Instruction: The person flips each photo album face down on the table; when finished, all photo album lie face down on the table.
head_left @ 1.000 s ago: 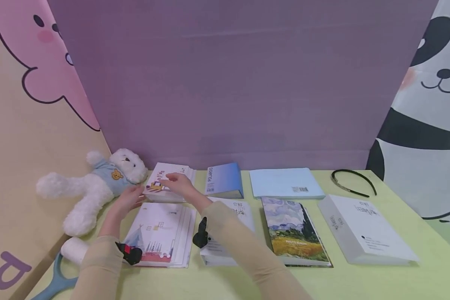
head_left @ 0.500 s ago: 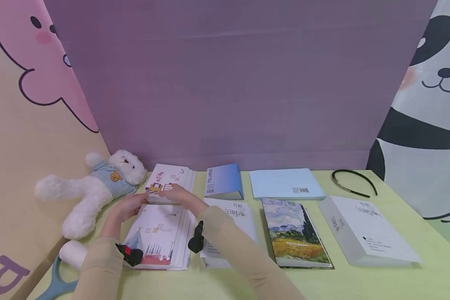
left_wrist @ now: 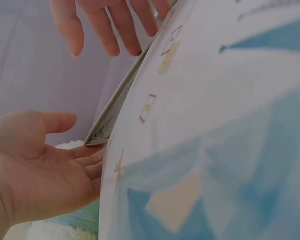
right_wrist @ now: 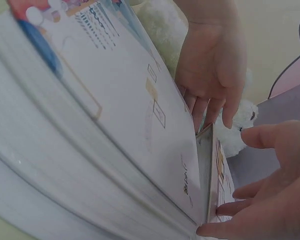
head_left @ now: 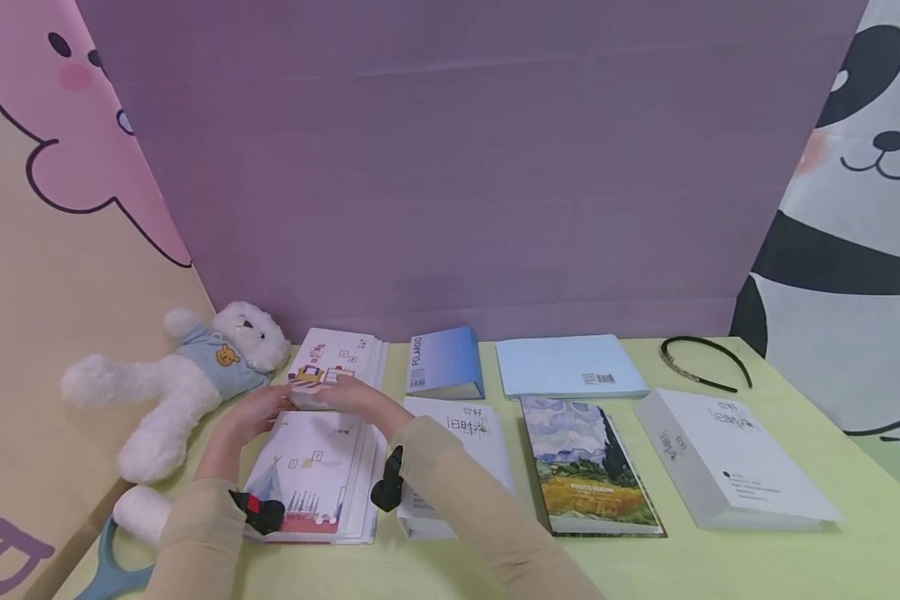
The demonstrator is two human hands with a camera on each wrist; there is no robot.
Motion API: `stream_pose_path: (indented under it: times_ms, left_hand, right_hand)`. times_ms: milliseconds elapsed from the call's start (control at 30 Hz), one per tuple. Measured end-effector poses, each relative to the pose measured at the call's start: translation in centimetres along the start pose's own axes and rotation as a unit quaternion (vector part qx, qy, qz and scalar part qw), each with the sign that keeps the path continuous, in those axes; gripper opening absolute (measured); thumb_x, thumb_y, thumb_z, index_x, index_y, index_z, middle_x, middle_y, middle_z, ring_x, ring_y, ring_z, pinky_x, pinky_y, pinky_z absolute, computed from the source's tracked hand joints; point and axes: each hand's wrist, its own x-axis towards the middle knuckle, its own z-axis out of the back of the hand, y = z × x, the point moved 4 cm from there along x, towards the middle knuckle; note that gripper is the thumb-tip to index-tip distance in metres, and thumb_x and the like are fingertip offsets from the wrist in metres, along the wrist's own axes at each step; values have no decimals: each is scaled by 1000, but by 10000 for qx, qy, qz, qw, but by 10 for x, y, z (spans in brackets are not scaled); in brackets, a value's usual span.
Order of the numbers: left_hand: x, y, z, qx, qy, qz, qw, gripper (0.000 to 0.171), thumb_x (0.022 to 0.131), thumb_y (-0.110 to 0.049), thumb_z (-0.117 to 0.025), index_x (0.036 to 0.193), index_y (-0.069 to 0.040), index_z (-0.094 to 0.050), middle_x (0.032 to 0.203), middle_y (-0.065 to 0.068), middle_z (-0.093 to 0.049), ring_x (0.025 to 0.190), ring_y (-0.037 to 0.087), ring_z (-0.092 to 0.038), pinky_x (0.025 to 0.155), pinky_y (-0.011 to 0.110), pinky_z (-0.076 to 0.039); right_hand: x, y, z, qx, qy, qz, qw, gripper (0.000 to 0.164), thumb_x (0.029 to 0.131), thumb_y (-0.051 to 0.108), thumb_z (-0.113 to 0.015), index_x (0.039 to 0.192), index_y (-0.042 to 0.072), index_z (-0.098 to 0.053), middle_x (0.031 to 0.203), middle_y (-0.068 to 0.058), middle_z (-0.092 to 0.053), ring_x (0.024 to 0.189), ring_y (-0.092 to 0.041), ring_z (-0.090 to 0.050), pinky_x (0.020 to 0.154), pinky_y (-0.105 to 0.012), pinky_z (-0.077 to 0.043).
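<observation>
A thick white photo album [head_left: 341, 343] with a cartoon vehicle on its cover lies at the back left. My left hand [head_left: 253, 414] is at its near left corner; in the left wrist view the fingers [left_wrist: 87, 159] are straight at the album's edge and the thumb stands apart. My right hand [head_left: 356, 398] reaches to the album's near side, its fingers [right_wrist: 250, 192] extended close against the cover edge, thumb lifted away. Just below both hands lies another white album [head_left: 318, 450] with a tent picture, its lower left partly behind my left sleeve.
A white plush bear [head_left: 225, 358] lies left, beside a white roll with a blue handle [head_left: 116, 567]. Rightward are a blue Polaroid album [head_left: 450, 358], light blue album [head_left: 562, 362], white albums [head_left: 735, 458], a painting-cover photo album [head_left: 588, 475] and a black headband [head_left: 708, 367].
My right hand has come down from above the back left album to its near edge. My left hand has shifted slightly toward the album's near left corner. The albums stay in place.
</observation>
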Motion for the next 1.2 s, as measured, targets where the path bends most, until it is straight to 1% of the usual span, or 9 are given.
stream_pose_path:
  times_ms: [133,267,367,433,500,633,767,1000,1200]
  left_hand:
    - [-1,-6,1,-222,-90,-60,9997,55,103,-30,-24,142,8,-26,137,28,-41,128,36,-40,101,42,-38]
    - [0,-14,4,-427,-338,-120,9984,54,103,-28,-24,142,9,-22,127,24,-47,125,37,-42,102,45,-36]
    - [-1,-18,5,-523,-416,-190,9976,55,103,-28,-22,143,9,-18,133,28,-42,128,41,-39,110,52,-27]
    - [-2,-21,5,-583,-442,-245,9970,55,103,-28,-21,143,10,-15,140,32,-34,132,43,-35,113,55,-20]
    - [-3,-23,5,-646,-489,-313,9962,54,103,-28,-21,143,9,-14,142,33,-31,132,44,-34,113,56,-18]
    - [-5,-28,5,-752,-671,-483,9937,46,103,-29,-24,133,6,-24,134,31,-39,120,36,-49,111,53,-27]
    - [-8,-33,3,-725,-842,-618,9919,40,103,-31,-27,123,2,-33,130,25,-44,102,16,-57,106,48,-36]
    - [-10,-39,2,-641,-1085,-698,9896,58,102,-36,-24,141,7,-22,133,29,-43,87,3,-59,93,30,-49]
    - [-9,-38,3,-803,-1197,-731,9869,55,103,-34,-26,141,5,-24,122,19,-51,78,-2,-58,87,25,-51]
  right_hand:
    - [-1,3,0,-46,100,110,9999,68,92,32,-54,147,4,-26,152,-14,-29,139,-29,-29,113,-43,-27]
    - [0,5,-2,41,252,372,9990,60,94,28,-53,145,5,-32,147,-14,-38,132,-27,-39,111,-43,-31]
    - [0,6,-2,83,243,481,9985,57,93,29,-54,143,7,-36,143,-13,-43,128,-27,-43,109,-44,-34]
    - [-1,6,0,121,174,525,9984,59,93,29,-55,144,7,-35,144,-13,-42,129,-27,-42,109,-45,-34]
    - [-2,6,1,135,127,541,9984,62,92,31,-55,145,8,-33,147,-12,-39,134,-27,-38,110,-45,-32]
    - [-3,6,4,147,135,644,9977,66,92,33,-54,148,8,-27,152,-11,-32,140,-27,-29,113,-44,-28]
    - [-2,8,6,125,157,754,9969,69,92,33,-55,149,9,-25,153,-9,-28,142,-25,-26,114,-43,-26]
    - [-2,11,11,244,182,702,9971,69,91,34,-57,149,13,-26,153,-6,-29,142,-23,-25,114,-40,-25]
    - [-6,13,16,463,308,604,9966,66,93,38,-53,149,14,-26,152,-7,-33,142,-26,-25,115,-45,-21]
